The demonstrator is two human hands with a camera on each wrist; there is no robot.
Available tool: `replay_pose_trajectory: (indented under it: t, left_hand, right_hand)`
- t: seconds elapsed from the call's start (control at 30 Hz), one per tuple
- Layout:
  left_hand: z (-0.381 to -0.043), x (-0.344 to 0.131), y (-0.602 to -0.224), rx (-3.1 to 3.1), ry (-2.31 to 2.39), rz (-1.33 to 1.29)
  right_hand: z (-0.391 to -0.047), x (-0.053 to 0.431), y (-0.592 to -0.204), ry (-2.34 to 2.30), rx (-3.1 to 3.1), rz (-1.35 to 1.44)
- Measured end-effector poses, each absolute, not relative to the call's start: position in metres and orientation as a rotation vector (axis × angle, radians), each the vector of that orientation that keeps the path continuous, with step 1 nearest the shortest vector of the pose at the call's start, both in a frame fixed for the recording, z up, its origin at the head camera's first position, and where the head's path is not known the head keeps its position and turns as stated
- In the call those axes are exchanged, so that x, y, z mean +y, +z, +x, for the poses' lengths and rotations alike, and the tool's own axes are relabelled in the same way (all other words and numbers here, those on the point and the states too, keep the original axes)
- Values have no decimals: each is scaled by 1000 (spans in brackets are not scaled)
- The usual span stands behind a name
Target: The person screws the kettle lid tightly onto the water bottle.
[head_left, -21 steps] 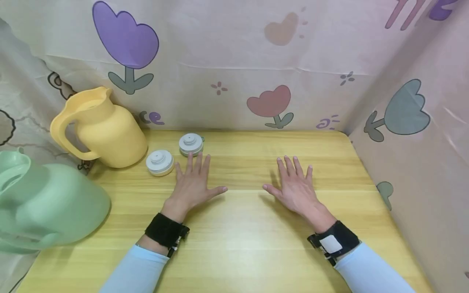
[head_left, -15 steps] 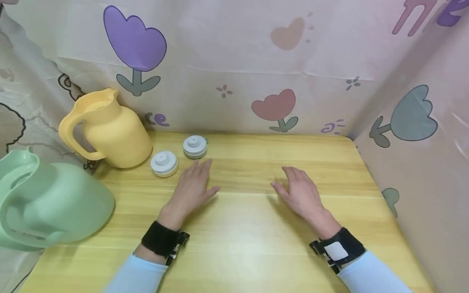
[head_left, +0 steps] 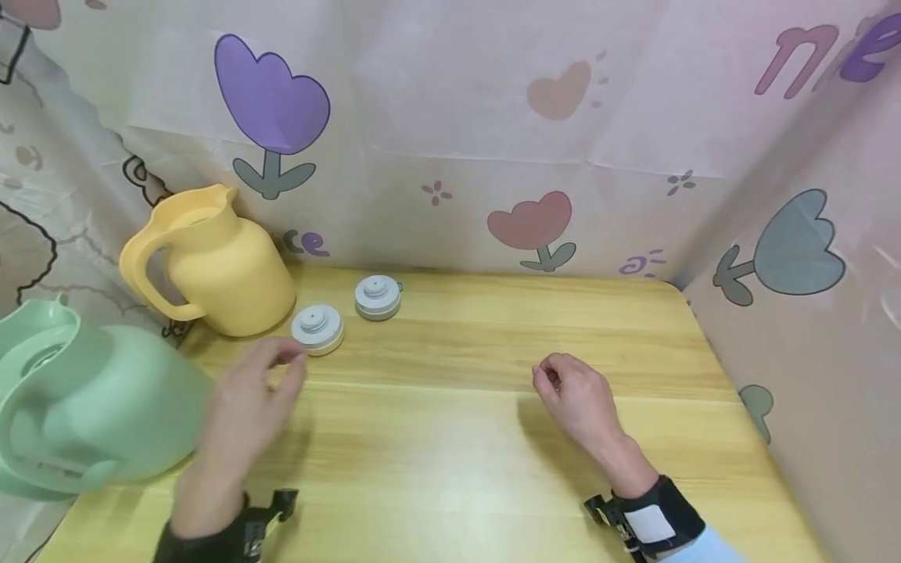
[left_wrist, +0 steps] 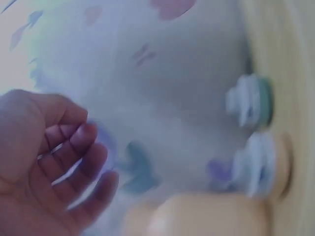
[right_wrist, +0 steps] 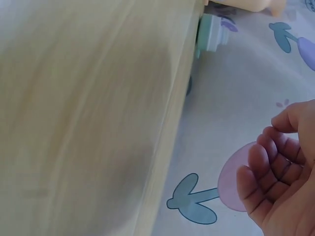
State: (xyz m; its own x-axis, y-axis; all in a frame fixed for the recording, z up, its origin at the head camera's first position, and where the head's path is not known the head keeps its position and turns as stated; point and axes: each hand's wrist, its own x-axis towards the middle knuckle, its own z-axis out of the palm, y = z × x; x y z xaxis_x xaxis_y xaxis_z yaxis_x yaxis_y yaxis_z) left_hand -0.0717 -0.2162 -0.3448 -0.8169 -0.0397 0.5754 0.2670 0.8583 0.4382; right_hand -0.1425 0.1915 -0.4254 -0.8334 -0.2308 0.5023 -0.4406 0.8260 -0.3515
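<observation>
My left hand (head_left: 242, 410) hovers above the table's left side, fingers loosely bent and nothing between them. It is blurred in the head view and overlaps the right side of the green pitcher (head_left: 141, 391); whether it touches the pitcher cannot be told. Just beyond its fingertips sits a white lid with a yellowish base (head_left: 317, 327). A second white lid with a green base (left_wrist: 256, 102) stands farther back. My right hand (head_left: 577, 399) is held over the right half of the table, fingers loosely curled, thumb near the index finger, holding nothing.
A yellow pitcher (head_left: 232, 274) stands at the back left, its handle facing left. The wooden table (head_left: 450, 469) meets a printed curtain (head_left: 422, 94) along the back and right sides.
My left hand has moved left and nearer to me, from beside the lids towards the green pitcher. Fingers of both hands, spread before, have bent inward. The head view has tilted slightly.
</observation>
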Motion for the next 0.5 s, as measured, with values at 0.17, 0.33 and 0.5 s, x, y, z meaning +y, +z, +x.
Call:
replay_pose_trajectory:
  t: [0.17,0.33,0.5]
  left_hand:
    - [-41,-251,-319,-2208,-649,199]
    - [-27,-279,-308,-2077,-681,379]
    - [-18,-312,-312,-1991,-814,771]
  right_hand:
    - [-140,190,-430,655,-2546,527]
    - [-141,190,-432,651,-2543,536]
    - [-141,190,-435,647,-2538,561]
